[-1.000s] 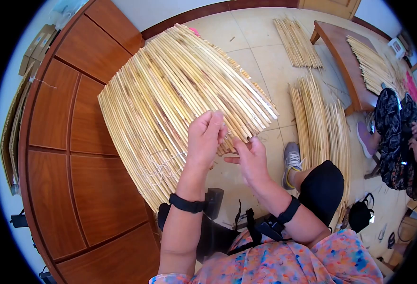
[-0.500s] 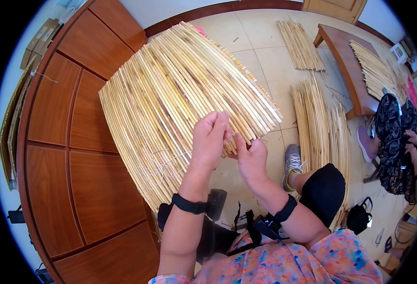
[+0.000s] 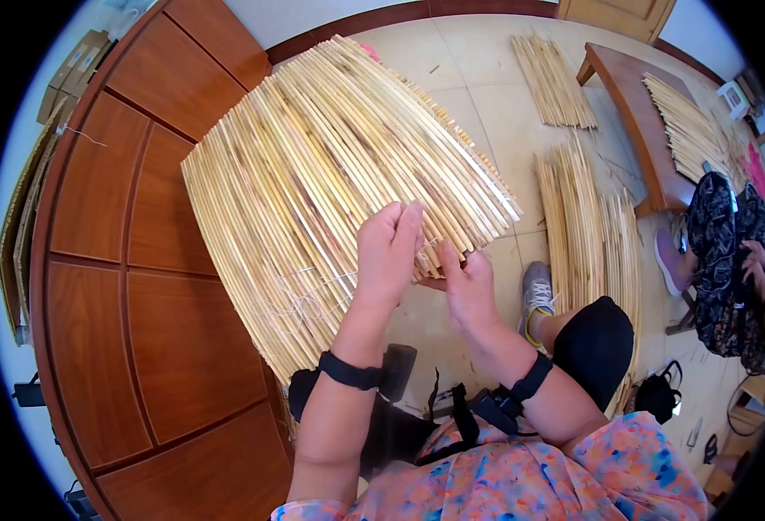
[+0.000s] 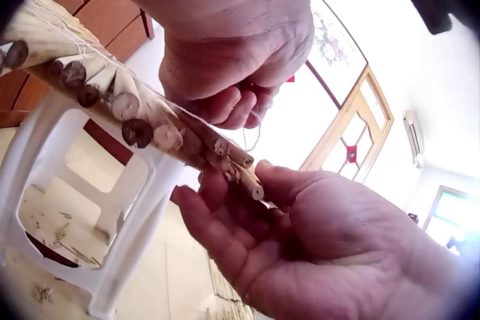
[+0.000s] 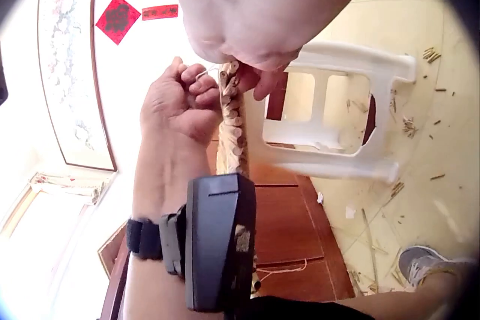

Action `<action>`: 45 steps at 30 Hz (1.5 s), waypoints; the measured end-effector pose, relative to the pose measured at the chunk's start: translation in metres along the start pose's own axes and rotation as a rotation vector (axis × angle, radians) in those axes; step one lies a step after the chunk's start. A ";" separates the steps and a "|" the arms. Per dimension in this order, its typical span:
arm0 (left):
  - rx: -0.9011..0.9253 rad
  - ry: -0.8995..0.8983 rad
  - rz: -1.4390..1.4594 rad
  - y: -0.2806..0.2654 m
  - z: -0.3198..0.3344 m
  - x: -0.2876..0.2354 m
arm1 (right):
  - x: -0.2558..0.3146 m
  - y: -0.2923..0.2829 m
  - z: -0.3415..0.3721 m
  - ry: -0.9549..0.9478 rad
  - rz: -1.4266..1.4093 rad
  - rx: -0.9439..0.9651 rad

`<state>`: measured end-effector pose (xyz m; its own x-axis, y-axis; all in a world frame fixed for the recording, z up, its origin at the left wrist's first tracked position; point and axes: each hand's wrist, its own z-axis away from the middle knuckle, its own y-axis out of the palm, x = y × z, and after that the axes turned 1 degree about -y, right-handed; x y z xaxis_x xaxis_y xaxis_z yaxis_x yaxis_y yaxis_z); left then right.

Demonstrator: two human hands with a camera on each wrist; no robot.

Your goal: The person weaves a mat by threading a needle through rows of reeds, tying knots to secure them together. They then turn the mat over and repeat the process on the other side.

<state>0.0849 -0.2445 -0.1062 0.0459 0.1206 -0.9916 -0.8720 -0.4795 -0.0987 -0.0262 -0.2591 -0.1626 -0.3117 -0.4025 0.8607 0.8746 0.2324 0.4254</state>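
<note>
A mat of pale reed stalks (image 3: 313,165), bound side by side, slopes away in front of me in the head view. My left hand (image 3: 385,252) is over its near edge, fingers curled around a thin white string (image 4: 256,137). My right hand (image 3: 471,291) pinches the outermost stalks at the mat's corner, thumb on top and fingers beneath. In the left wrist view the cut stalk ends (image 4: 136,132) show, with string running along them. A loose tangle of string (image 3: 300,306) lies on the mat at the left.
A white plastic stool (image 4: 112,260) stands under the mat. Wooden cabinet doors (image 3: 178,347) rise at the left. Bundles of reeds (image 3: 573,226) lie on the floor at the right, near a wooden table (image 3: 612,113) and another person (image 3: 734,260). Reed scraps litter the tiles.
My right hand has closed in on the mat's corner, its fingers going under the stalks. The left hand has shifted slightly right, keeping its hold on the string.
</note>
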 end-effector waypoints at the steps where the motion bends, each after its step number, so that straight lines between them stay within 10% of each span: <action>1: 0.003 -0.024 0.019 -0.001 -0.003 0.000 | -0.001 -0.004 -0.002 0.015 -0.017 0.026; 37: 0.010 0.012 -0.084 -0.003 0.011 -0.017 | 0.013 -0.004 0.001 0.043 0.020 0.032; 45: -0.063 0.121 -0.476 -0.006 -0.005 0.003 | 0.006 -0.005 -0.005 0.087 0.044 0.019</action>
<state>0.0931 -0.2457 -0.1095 0.4919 0.2387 -0.8373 -0.7095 -0.4475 -0.5444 -0.0303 -0.2670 -0.1606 -0.2390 -0.4667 0.8515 0.8791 0.2684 0.3938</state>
